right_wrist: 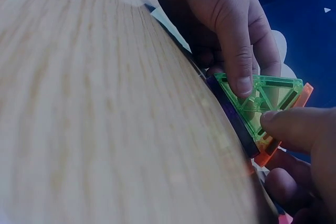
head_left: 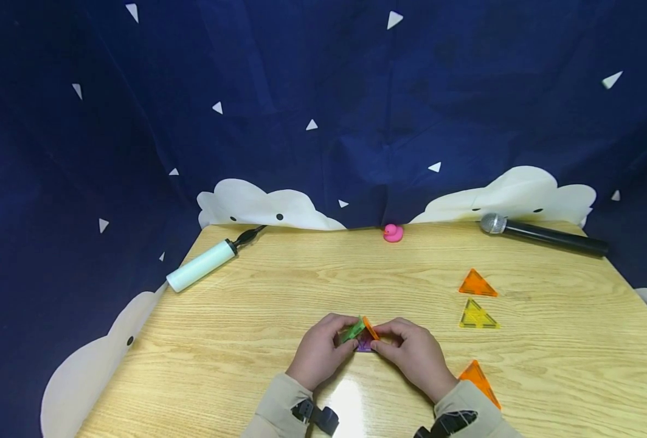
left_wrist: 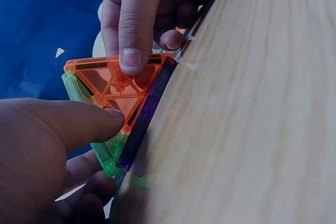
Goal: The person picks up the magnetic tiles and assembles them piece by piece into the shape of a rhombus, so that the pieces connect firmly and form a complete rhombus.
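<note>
A purple triangular magnetic tile (head_left: pixel 365 345) lies on the table between both hands. A green triangular tile (head_left: pixel 353 330) and an orange triangular tile (head_left: pixel 371 328) stand on it, leaning together so their top corners meet. My left hand (head_left: pixel 321 349) pinches the green tile between thumb and fingers. On the other side, my right hand (head_left: pixel 414 353) pinches the orange tile. In the left wrist view the orange tile (left_wrist: pixel 119 85) faces the camera, with the purple tile's edge (left_wrist: pixel 147 114) against the tabletop. The right wrist view shows the green tile (right_wrist: pixel 260 95) from its side.
Right of the hands lie an orange tile (head_left: pixel 475 284), a yellow tile (head_left: pixel 478 315) and, beside the right sleeve, another orange tile (head_left: pixel 480 383). Farther back are a hand pump (head_left: pixel 203 266), a pink rubber duck (head_left: pixel 393 233) and a microphone (head_left: pixel 548 236). A dark blue cloth (head_left: pixel 323 91) hangs behind the table.
</note>
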{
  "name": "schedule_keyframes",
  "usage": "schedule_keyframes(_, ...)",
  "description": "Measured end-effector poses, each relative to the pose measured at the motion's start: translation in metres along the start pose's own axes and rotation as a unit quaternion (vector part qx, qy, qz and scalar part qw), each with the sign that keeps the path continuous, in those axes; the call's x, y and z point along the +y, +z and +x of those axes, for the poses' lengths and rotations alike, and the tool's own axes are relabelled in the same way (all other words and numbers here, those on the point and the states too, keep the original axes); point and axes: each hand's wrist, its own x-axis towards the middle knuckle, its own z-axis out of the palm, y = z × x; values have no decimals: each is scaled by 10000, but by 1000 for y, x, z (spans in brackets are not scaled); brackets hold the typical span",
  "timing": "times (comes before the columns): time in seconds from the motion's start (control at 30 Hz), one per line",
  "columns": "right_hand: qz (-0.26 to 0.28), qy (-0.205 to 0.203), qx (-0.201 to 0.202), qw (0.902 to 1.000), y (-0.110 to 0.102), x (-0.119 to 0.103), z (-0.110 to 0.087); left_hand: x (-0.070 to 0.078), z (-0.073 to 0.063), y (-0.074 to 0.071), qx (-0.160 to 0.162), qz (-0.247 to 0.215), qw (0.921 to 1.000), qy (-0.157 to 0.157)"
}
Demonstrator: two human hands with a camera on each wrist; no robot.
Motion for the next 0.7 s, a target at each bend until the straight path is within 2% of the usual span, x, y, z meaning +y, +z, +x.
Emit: schedule_keyframes(0.7, -108, -22, 7, 9999, -1, 0, 0, -2, -1, 1, -94, -297, 9995, -80)
